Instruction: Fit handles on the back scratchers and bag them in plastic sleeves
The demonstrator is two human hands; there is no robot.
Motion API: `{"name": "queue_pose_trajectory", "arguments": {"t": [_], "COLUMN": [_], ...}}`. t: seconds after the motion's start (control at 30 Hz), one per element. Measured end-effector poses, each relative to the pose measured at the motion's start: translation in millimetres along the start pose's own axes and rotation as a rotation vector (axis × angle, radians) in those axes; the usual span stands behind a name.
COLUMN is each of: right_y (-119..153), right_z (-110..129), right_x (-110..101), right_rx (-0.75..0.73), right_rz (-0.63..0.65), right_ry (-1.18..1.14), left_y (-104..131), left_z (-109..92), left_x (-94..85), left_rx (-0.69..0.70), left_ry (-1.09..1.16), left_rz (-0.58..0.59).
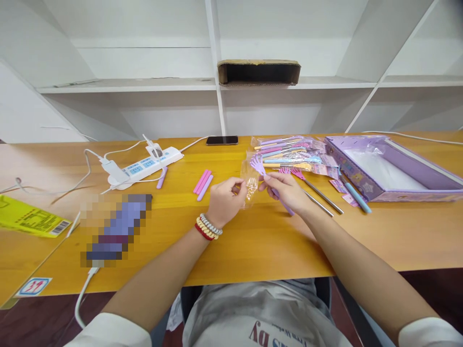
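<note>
My left hand (227, 196) pinches the edge of a clear plastic bag (250, 189) between thumb and fingers. In my right hand (285, 190) is a purple back scratcher (257, 165), its claw-shaped head pointing up and away, with its lower end showing below my fingers. The head is beside the bag and overlaps it; I cannot tell whether it is inside. Just right of my right hand lie a pink back scratcher (298, 174) and metal rods (323, 196). Several wrapped back scratchers (289, 153) lie behind my hands.
A purple box (398, 195) stands at right, a blue handle (356, 193) beside it. Pink and purple tubes (203, 184) lie left of my hands. Farther left are a power strip (144, 166), cables and a phone (119, 226). A dark phone (222, 140) lies by the shelf.
</note>
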State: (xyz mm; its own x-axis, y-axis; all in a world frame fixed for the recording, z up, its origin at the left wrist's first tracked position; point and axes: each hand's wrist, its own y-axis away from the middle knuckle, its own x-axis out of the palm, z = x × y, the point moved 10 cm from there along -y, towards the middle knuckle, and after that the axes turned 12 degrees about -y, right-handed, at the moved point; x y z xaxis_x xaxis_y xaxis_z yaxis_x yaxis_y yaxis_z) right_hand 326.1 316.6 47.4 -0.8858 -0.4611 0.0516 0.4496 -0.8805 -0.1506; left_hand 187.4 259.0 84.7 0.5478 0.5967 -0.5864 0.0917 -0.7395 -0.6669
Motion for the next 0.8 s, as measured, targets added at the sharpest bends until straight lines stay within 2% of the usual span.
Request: {"name": "queue_pose_trajectory", "arguments": {"t": [0.1,0.23,0.33,0.43,0.6,0.8], "right_y": [3,17,24,23,16,12], "right_z": [11,10,4,2,4,4], "right_x": [-4,15,24,24,9,1], "right_rx": [-0.045,0.058,0.106,0.096,0.058,0.052], "right_rz": [0.045,0.280,0.352,0.325,0.191,0.100], "right_ry": [0.084,0.199,0.299,0.365,0.484,0.656], "left_y": [-3,-7,-7,-7,-6,-3], "left_z": [10,21,30,34,37,31], "left_x": [-0.9,3.6,6.5,9.4,11.2,15.7], "left_rx": [-0.049,-0.076,-0.118,-0.140,-0.171,-0.149], "left_ry": [-0.026,-0.043,0.006,0.054,0.064,0.060], "left_rz": [-0.021,0.015,0.032,0.048,0.052,0.072]}}
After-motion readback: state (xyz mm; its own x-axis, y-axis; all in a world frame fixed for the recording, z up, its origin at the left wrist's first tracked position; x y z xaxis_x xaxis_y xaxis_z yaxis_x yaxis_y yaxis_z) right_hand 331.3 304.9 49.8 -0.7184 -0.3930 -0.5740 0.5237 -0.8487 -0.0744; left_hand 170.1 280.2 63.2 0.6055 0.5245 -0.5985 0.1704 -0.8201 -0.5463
